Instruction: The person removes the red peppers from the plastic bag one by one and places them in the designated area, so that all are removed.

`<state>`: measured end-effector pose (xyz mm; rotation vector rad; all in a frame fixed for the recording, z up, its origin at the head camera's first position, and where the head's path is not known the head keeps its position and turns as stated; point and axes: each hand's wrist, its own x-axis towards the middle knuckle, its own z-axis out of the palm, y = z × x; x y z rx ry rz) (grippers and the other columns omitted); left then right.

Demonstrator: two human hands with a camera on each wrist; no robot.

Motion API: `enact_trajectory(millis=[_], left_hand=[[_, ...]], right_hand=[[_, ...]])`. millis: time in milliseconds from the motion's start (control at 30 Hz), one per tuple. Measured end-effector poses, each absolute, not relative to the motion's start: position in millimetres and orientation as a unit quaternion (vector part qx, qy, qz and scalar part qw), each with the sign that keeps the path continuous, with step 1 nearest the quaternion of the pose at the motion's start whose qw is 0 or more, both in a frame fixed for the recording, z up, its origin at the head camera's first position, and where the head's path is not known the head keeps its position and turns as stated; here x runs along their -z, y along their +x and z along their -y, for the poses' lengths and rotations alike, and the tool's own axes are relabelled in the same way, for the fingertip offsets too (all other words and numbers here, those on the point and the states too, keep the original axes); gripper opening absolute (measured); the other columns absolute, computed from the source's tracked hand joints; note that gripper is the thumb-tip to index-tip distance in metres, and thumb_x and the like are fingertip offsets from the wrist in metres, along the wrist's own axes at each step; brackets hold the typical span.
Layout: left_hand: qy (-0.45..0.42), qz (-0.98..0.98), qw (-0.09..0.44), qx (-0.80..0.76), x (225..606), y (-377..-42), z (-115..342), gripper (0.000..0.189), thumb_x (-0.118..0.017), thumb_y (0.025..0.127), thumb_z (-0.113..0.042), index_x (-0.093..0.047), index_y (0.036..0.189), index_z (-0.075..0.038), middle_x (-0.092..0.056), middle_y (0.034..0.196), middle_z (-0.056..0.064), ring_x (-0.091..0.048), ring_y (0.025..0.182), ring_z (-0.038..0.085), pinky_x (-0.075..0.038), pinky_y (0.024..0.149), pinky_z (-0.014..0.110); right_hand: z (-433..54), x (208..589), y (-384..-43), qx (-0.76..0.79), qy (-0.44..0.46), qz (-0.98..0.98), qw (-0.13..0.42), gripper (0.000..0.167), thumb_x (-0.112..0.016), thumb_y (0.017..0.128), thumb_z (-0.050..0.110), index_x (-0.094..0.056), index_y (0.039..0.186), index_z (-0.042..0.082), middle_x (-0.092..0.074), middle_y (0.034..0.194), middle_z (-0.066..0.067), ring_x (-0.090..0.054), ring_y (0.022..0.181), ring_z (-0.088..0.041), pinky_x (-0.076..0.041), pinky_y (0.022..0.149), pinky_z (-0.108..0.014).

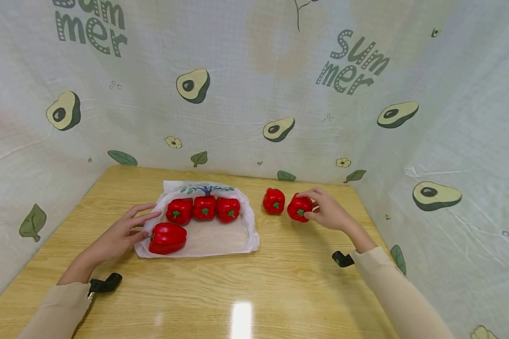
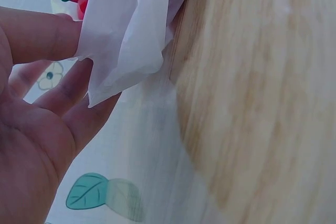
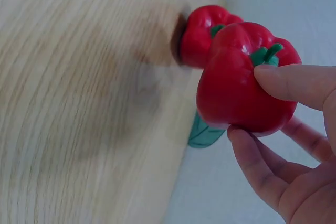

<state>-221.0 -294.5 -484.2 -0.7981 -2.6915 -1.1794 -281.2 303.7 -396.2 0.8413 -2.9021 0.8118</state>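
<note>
My left hand is at the left edge of a white plastic bag, its thumb and fingers holding the rim. In the left wrist view the bag hides those fingertips. A red bell pepper lies on its side in the bag, its green stem by my left thumb. Behind it several more peppers sit in a row. At the right, my right hand grips another bell pepper between thumb and fingers, stem facing the thumb. A loose bell pepper stands just left of it.
The wooden table carries everything. A whitish cloth printed with avocados, leaves and lettering hangs behind it and along both sides. Black wrist cameras are on both wrists.
</note>
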Motion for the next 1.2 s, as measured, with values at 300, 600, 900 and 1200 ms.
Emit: enact_trajectory(millis=[300, 600, 900, 1200], left_hand=[[-0.268, 0.878, 0.045, 0.393, 487, -223, 296, 0.059, -0.072, 0.095, 0.006, -0.060, 0.151, -0.008, -0.038, 0.162, 0.016, -0.036, 0.142, 0.045, -0.045, 0.095, 0.009], [-0.275, 0.876, 0.057, 0.393, 486, -222, 295, 0.059, -0.074, 0.094, 0.005, -0.061, 0.150, -0.009, -0.040, 0.162, 0.014, -0.033, 0.145, 0.007, -0.047, 0.095, 0.010], [-0.274, 0.876, 0.047, 0.393, 485, -223, 296, 0.059, -0.073, 0.095, 0.006, -0.060, 0.151, -0.008, -0.039, 0.162, 0.015, -0.036, 0.143, 0.041, -0.044, 0.096, 0.008], [-0.270, 0.875, 0.042, 0.399, 484, -222, 295, 0.059, -0.073, 0.095, 0.005, -0.060, 0.151, -0.007, -0.038, 0.163, 0.016, -0.037, 0.143, 0.045, -0.043, 0.096, 0.007]], right_hand=[[-312, 403, -302, -0.259, 0.259, 0.931, -0.013, 0.053, -0.077, 0.094, 0.000, -0.061, 0.145, 0.007, -0.056, 0.142, -0.021, -0.071, 0.106, -0.041, -0.062, 0.089, -0.049], [-316, 415, -322, -0.253, 0.246, 0.935, -0.023, 0.054, -0.075, 0.095, -0.001, -0.061, 0.146, 0.007, -0.054, 0.146, -0.022, -0.070, 0.108, -0.041, -0.060, 0.094, -0.052], [-315, 426, -333, -0.275, 0.252, 0.927, -0.025, 0.054, -0.072, 0.095, -0.003, -0.060, 0.147, 0.004, -0.055, 0.140, -0.024, -0.057, 0.124, -0.042, -0.058, 0.097, -0.056], [-312, 433, -339, -0.273, 0.259, 0.926, -0.030, 0.054, -0.070, 0.094, -0.006, -0.060, 0.146, 0.002, -0.054, 0.139, -0.025, -0.058, 0.123, -0.044, -0.056, 0.098, -0.061]])
